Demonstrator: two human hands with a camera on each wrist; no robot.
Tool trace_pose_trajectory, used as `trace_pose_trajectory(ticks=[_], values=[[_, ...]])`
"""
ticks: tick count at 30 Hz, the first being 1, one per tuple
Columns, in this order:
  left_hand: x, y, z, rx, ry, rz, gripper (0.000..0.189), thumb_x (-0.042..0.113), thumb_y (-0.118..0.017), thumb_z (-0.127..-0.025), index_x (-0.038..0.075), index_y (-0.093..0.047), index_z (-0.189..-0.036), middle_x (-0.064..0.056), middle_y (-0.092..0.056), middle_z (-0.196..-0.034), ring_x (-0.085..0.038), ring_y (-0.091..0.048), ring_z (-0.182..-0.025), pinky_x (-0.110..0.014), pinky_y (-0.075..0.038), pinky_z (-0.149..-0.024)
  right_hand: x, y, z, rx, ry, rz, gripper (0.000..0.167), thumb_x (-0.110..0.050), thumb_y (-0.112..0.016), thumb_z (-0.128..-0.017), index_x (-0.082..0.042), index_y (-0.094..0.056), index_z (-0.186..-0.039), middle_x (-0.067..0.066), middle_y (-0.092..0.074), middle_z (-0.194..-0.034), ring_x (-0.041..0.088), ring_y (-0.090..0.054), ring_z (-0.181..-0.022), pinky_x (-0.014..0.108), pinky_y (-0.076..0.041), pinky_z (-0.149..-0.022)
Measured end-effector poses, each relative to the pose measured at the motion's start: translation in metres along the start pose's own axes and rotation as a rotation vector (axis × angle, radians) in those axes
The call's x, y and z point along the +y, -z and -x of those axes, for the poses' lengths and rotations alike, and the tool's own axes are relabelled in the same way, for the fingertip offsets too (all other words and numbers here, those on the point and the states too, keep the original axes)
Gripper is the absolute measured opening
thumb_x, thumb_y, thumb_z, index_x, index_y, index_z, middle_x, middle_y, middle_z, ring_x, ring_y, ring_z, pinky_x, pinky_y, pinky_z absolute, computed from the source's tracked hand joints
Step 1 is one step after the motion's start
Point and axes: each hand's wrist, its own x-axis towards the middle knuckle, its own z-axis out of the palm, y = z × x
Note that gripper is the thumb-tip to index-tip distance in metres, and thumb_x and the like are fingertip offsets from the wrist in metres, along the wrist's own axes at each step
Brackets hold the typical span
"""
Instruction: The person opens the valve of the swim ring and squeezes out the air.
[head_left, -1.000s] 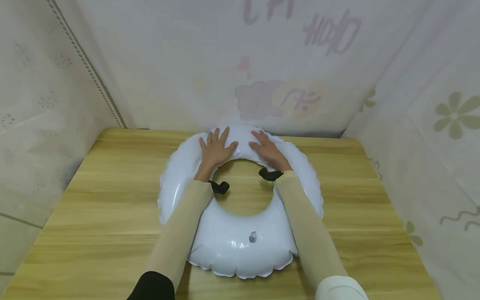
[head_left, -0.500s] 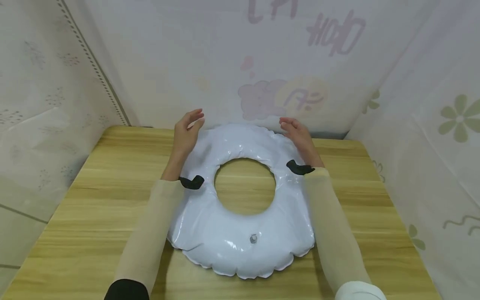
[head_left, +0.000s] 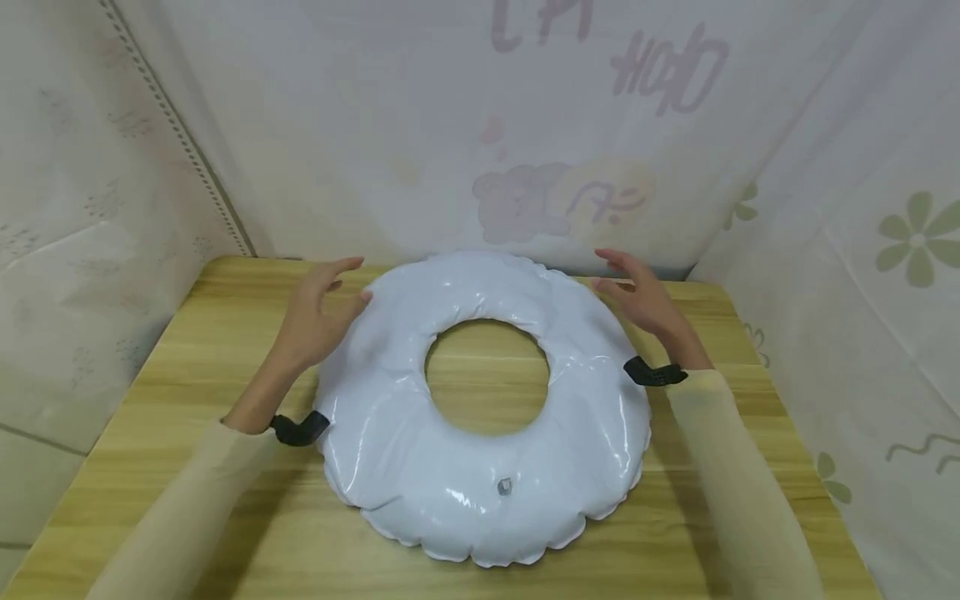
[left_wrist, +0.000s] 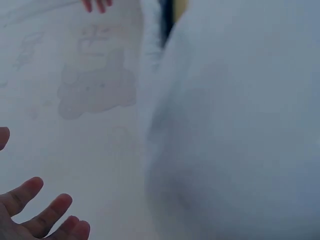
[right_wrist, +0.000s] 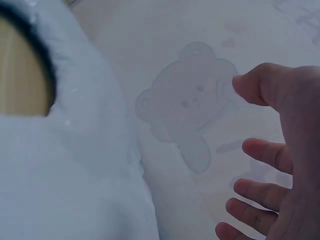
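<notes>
A white inflated swim ring (head_left: 480, 517) lies flat on the wooden table, its round hole in the middle. A small clear valve (head_left: 505, 486) shows on its near side. My left hand (head_left: 315, 321) is at the ring's left edge, fingers spread and loosely bent, holding nothing. On the far right side my right hand (head_left: 641, 296) stands just off the ring's edge, thumb apart from the relaxed fingers. In the right wrist view, a gap shows between the right hand (right_wrist: 280, 165) and the ring (right_wrist: 85, 165). The left wrist view has the ring (left_wrist: 240, 130) filling its right half.
The wooden table (head_left: 750, 467) reaches out on both sides of the ring. A pale printed cloth (head_left: 360, 142) hangs behind it, with more patterned cloth (head_left: 862, 292) along the right and left sides. Black straps (head_left: 656, 372) sit at both wrists.
Both hands have come off the top of the ring's far side and spread apart, left hand to the left, right hand to the right. The ring's outer sides now look fuller and rounder.
</notes>
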Motion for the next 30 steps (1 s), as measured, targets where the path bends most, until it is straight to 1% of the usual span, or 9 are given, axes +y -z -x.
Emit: trace_pose_trajectory(ticks=[4,6,9,12,14,16,22,26,30], values=[[-0.002,0.003,0.028,-0.015,-0.133,-0.109,0.052,0.012,-0.075,-0.089,0.007,-0.061,-0.138,-0.018,-0.057,-0.143,-0.040,-0.045,-0.139,-0.064,-0.034,-0.113,0.008,-0.003,0.019,-0.029,0.062,0.105,0.069,-0.048,-0.059,-0.102,-0.022,-0.033,-0.161,0.004,-0.022,-0.172,0.032,-0.022,-0.158,0.059,-0.027,-0.124],[-0.003,0.002,0.040,-0.048,-0.162,-0.161,0.056,0.014,-0.078,-0.086,0.006,-0.059,-0.139,-0.020,-0.054,-0.145,-0.043,-0.039,-0.142,-0.068,-0.031,-0.114,0.013,-0.006,0.030,-0.044,0.101,0.160,0.072,-0.047,-0.061,-0.101,-0.021,-0.032,-0.161,0.005,-0.016,-0.173,0.035,-0.017,-0.159,0.065,-0.023,-0.123],[-0.007,0.000,0.057,-0.131,-0.146,-0.235,0.068,0.021,-0.081,-0.085,0.009,-0.052,-0.146,-0.021,-0.043,-0.155,-0.045,-0.028,-0.150,-0.072,-0.029,-0.114,0.022,-0.015,0.048,-0.060,0.175,0.249,0.076,-0.044,-0.067,-0.098,-0.023,-0.032,-0.162,0.009,-0.012,-0.174,0.042,-0.013,-0.158,0.073,-0.018,-0.120],[-0.013,-0.004,0.068,-0.210,-0.122,-0.328,0.083,0.034,-0.082,-0.085,0.014,-0.042,-0.154,-0.020,-0.030,-0.164,-0.046,-0.015,-0.156,-0.076,-0.028,-0.113,0.032,-0.029,0.062,-0.058,0.271,0.359,0.082,-0.043,-0.073,-0.092,-0.025,-0.033,-0.161,0.014,-0.013,-0.172,0.047,-0.012,-0.157,0.076,-0.017,-0.117],[-0.017,-0.009,0.071,-0.245,-0.126,-0.383,0.091,0.044,-0.082,-0.083,0.018,-0.037,-0.158,-0.019,-0.023,-0.167,-0.044,-0.008,-0.158,-0.076,-0.027,-0.114,0.038,-0.040,0.069,-0.046,0.327,0.428,0.087,-0.046,-0.076,-0.088,-0.024,-0.033,-0.160,0.018,-0.014,-0.172,0.050,-0.012,-0.156,0.076,-0.018,-0.118],[-0.020,-0.017,0.072,-0.268,-0.146,-0.435,0.098,0.052,-0.081,-0.081,0.021,-0.032,-0.161,-0.018,-0.018,-0.169,-0.043,-0.004,-0.159,-0.075,-0.025,-0.116,0.043,-0.052,0.075,-0.040,0.351,0.485,0.094,-0.053,-0.077,-0.084,-0.025,-0.031,-0.161,0.017,-0.011,-0.172,0.051,-0.009,-0.156,0.076,-0.018,-0.118],[-0.026,-0.039,0.069,-0.360,-0.186,-0.565,0.107,0.072,-0.071,-0.080,0.027,-0.024,-0.164,-0.018,-0.007,-0.173,-0.045,0.002,-0.159,-0.073,-0.009,-0.123,0.058,-0.079,0.084,-0.041,0.350,0.575,0.114,-0.073,-0.074,-0.076,-0.027,-0.020,-0.165,0.015,0.004,-0.174,0.045,0.003,-0.159,0.074,-0.008,-0.120],[-0.029,-0.043,0.069,-0.403,-0.172,-0.652,0.107,0.076,-0.068,-0.079,0.028,-0.024,-0.164,-0.019,-0.006,-0.173,-0.048,-0.002,-0.159,-0.075,-0.008,-0.121,0.064,-0.088,0.082,-0.048,0.339,0.597,0.118,-0.076,-0.071,-0.075,-0.027,-0.015,-0.166,0.015,0.009,-0.174,0.043,0.007,-0.160,0.074,-0.006,-0.121],[-0.031,-0.044,0.067,-0.457,-0.141,-0.662,0.107,0.077,-0.067,-0.080,0.030,-0.021,-0.165,-0.018,-0.005,-0.174,-0.048,-0.003,-0.159,-0.075,-0.008,-0.121,0.068,-0.093,0.080,-0.056,0.320,0.600,0.119,-0.078,-0.072,-0.074,-0.029,-0.015,-0.166,0.012,0.006,-0.174,0.043,0.004,-0.160,0.074,-0.006,-0.121]])
